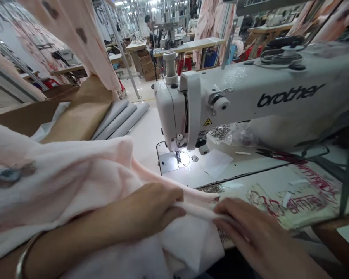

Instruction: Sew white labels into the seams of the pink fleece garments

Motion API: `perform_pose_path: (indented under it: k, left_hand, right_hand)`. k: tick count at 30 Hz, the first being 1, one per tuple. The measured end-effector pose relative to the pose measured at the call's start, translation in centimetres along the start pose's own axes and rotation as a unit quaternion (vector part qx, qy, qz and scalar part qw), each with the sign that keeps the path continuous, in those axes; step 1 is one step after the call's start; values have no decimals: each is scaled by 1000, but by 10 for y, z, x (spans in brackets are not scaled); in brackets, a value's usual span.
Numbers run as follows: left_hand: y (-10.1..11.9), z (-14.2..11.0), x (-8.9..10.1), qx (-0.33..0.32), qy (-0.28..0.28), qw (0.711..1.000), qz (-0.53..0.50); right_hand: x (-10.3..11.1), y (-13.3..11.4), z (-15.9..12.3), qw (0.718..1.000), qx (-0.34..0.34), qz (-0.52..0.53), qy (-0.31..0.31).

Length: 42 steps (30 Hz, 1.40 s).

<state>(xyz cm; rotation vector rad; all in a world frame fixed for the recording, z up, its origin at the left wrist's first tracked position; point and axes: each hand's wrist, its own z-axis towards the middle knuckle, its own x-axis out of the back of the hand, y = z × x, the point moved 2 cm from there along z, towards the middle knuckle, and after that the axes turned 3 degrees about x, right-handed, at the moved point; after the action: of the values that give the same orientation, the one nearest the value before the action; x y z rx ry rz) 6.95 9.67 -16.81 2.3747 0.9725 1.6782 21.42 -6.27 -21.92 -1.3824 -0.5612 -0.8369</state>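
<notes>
Pale pink plush fabric (101, 174) spreads over the left of the sewing table and hangs over its front edge. My left hand (154, 211) is closed on a folded edge of it, thumb and fingers pinching. At the fabric's right end, my right hand (247, 232) pinches the same edge, slightly blurred. Both hands are in front of the white sewing machine (174, 104), nearer to me than its lit needle and presser foot (178, 157). The held edge is apart from the foot. What lies under the fabric is hidden.
Grey folded pieces (119, 120) and brown paper (84, 108) lie at the left by a cardboard box. Scissors (279, 155), a white scrap (218, 162) and a bag of small metal parts (221, 133) rest beneath the machine arm. Pink fabric hangs upper left. A person (151, 31) is in the background.
</notes>
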Motion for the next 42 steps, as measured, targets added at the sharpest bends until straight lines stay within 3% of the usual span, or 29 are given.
perform_pose_path:
  k: [5,9,11,14,17,21,26,32,38,42]
  left_hand:
    - [-8,13,-11,7,-22,998,50]
    - [7,23,-24,17,119,978,168]
    - [16,33,-32,-10,148,971,188]
    - [15,45,-33,-14,91,989,116]
    - [1,45,-23,-6,29,999,-24]
    - [-17,39,-11,53,-8,991,-127]
    - [-19,39,-11,76,-57,979,-183]
    - [-19,38,-13,88,-23,974,-208]
    - [-18,36,-15,73,-21,972,-223]
    - [-16,37,-15,92,-19,965,-244]
  right_hand:
    - [1,17,43,997,-16,-19,-70]
    - [-1,23,58,991,-17,-46,-128]
    - [0,26,61,987,-19,-28,-156]
    - [6,27,66,984,-7,25,-175]
    - [11,28,73,972,-14,123,-197]
    - [10,29,89,940,-40,206,-270]
    - [7,30,105,924,-37,204,-320]
    - [8,31,106,928,-28,200,-312]
    - [8,32,103,883,-90,320,-332]
    - [9,32,104,878,-85,330,-335]
